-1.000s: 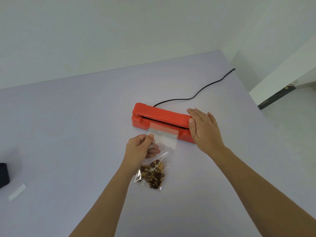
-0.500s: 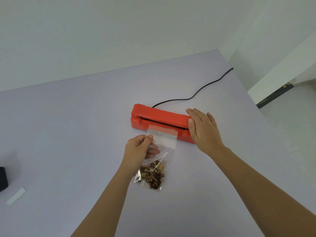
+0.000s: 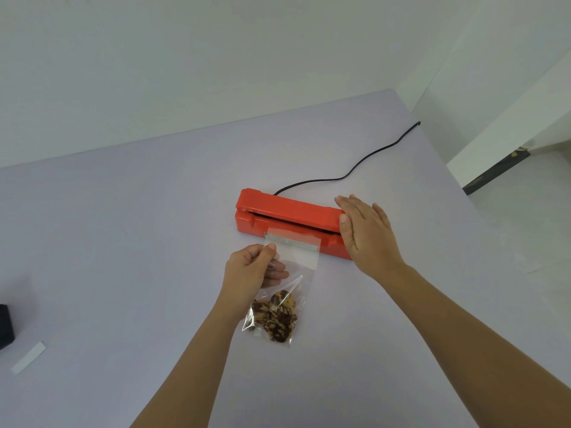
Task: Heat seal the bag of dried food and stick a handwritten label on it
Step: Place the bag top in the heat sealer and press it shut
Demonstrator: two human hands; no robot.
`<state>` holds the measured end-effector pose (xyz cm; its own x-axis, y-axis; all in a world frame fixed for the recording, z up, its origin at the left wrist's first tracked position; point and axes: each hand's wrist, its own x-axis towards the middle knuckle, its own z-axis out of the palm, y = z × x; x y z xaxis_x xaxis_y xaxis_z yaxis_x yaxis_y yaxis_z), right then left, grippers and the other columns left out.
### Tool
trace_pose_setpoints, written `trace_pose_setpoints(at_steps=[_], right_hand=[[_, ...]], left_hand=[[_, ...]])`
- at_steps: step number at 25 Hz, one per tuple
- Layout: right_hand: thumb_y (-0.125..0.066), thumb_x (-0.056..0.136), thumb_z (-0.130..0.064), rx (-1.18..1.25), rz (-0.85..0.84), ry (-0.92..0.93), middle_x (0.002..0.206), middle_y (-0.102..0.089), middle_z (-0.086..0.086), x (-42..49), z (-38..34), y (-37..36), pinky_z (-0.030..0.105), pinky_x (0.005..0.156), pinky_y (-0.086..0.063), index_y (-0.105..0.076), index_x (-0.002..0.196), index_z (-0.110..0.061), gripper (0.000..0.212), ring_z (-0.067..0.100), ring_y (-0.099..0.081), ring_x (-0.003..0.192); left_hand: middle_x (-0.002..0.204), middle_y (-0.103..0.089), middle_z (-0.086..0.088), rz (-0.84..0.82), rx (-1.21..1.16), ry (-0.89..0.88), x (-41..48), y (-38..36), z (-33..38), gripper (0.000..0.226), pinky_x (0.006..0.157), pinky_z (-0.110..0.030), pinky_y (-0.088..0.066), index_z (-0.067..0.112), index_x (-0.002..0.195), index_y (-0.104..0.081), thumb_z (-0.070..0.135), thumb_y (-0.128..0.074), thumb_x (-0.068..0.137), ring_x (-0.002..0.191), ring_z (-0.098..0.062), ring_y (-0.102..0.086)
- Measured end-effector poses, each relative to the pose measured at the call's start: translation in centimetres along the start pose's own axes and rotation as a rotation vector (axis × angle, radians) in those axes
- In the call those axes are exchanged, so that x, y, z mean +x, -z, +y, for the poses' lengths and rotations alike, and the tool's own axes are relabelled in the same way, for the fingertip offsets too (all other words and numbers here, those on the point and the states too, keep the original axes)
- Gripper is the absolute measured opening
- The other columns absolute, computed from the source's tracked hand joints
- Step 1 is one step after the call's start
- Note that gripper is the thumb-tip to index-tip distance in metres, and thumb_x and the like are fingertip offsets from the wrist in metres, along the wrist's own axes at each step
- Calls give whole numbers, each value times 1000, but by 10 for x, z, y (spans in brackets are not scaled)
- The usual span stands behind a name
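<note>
Centre frame: left hand (image 3: 251,270) pinches clear bag (image 3: 289,273) of dried food (image 3: 275,316), top edge at red heat sealer (image 3: 287,216). Right hand (image 3: 366,233) rests flat, fingers straight, on sealer's right end.

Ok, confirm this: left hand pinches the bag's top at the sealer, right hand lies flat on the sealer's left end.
Not quite. The head view shows the right hand flat on the sealer at its right end, not its left. The rest stands: the left hand pinches the bag by its top at the sealer.
</note>
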<state>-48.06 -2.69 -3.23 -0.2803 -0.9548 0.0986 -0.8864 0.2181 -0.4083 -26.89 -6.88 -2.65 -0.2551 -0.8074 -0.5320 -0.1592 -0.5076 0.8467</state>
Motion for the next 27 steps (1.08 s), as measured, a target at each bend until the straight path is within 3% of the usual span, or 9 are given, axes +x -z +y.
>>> trace_pose_setpoints(at_steps=[20, 25, 27], right_hand=[[-10, 91, -41, 1, -15, 11, 140, -48, 2, 1, 2, -1, 35, 114, -15, -43, 135, -14, 61, 15, -32, 137], [-11, 89, -48, 4, -136, 81, 151, -30, 2, 0, 0, 12, 34, 115, -7, -28, 143, -15, 66, 15, -20, 141], [-22, 86, -48, -32, -163, 135, 147, -31, 7, 1, -2, 26, 40, 115, -13, -23, 144, -14, 67, 22, -27, 134]], left_hand=[[63, -68, -13, -5, -14, 2, 2, 0, -2, 24, 57, -28, -56, 8, 71, -64, 19, -56, 92, 64, -25, -71], [62, -69, -12, 7, -5, 3, 4, 4, -6, 23, 58, -30, -58, 7, 74, -64, 19, -56, 92, 66, -26, -71], [61, -69, -11, 11, 7, 3, 5, 4, -7, 23, 60, -31, -58, 6, 75, -65, 20, -56, 92, 67, -27, -71]])
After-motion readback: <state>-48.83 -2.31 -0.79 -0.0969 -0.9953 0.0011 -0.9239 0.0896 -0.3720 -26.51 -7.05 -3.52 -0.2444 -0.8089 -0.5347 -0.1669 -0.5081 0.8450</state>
